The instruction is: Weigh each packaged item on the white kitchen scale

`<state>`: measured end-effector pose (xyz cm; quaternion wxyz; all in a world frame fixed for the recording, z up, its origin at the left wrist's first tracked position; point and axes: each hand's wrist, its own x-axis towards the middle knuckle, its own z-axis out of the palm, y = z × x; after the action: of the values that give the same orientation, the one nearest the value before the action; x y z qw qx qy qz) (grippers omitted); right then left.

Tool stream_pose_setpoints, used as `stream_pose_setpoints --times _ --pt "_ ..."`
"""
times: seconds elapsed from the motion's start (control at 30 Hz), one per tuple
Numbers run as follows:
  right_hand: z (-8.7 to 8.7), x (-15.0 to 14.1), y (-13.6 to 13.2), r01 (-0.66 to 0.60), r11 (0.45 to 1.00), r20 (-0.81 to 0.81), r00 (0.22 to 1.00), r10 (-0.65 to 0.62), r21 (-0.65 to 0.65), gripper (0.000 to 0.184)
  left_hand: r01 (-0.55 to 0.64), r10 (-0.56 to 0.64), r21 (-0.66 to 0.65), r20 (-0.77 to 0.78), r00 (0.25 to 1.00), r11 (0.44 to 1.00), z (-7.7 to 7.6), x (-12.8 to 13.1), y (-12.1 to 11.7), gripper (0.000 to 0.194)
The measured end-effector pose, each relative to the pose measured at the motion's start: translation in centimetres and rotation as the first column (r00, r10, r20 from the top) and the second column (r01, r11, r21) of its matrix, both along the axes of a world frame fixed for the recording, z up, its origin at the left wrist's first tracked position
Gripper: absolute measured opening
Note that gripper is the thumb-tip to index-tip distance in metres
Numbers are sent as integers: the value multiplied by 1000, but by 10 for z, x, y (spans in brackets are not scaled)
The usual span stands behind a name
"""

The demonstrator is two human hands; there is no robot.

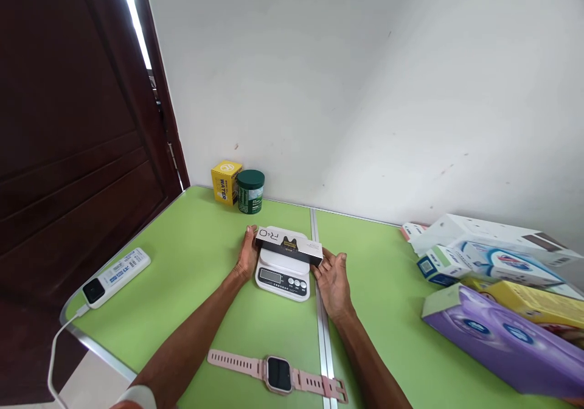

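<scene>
A long narrow box (289,245), white on one face and black on another, lies across the white plate of a digital kitchen scale (283,282). My left hand (247,254) holds the box's left end, its thumb pointing up. At the right end, the fingers of my right hand (333,281) support the box from below and the side, with the palm turned up and the thumb apart. Whether the box's full weight rests on the scale I cannot tell. The scale's buttons and grey display face me; no digits are readable.
A pink-strapped smartwatch (278,374) lies near the front edge. At the back stand a yellow box (226,182) and a green jar (250,192). On the left lies a white device (117,277) with a cable. Several cartons, including a purple box (497,336), are at right.
</scene>
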<state>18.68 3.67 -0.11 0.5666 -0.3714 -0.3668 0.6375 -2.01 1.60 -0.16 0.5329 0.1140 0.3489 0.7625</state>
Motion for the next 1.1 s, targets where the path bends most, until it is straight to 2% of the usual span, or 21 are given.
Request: stream_pose_setpoints --times 0.23,0.37,0.6,0.87,1.1 --pt "0 -2 0 -4 1000 0 1000 4 -4 88 3 -3 22 4 1000 1000 -1 0 0 67" --pt "1 -2 -1 -12 1000 9 1000 12 14 86 4 -3 38 -14 1000 999 -3 0 1 68" --pt "10 -3 -6 -30 998 9 1000 30 53 82 -15 18 49 -59 998 999 -4 1 -1 60" --pt "14 -5 -10 -13 998 16 1000 12 58 83 -2 3 28 -50 999 1000 -6 -2 -2 68" --pt "14 -4 -12 -28 995 25 999 25 94 73 -21 24 39 -70 997 999 -6 -1 -2 66"
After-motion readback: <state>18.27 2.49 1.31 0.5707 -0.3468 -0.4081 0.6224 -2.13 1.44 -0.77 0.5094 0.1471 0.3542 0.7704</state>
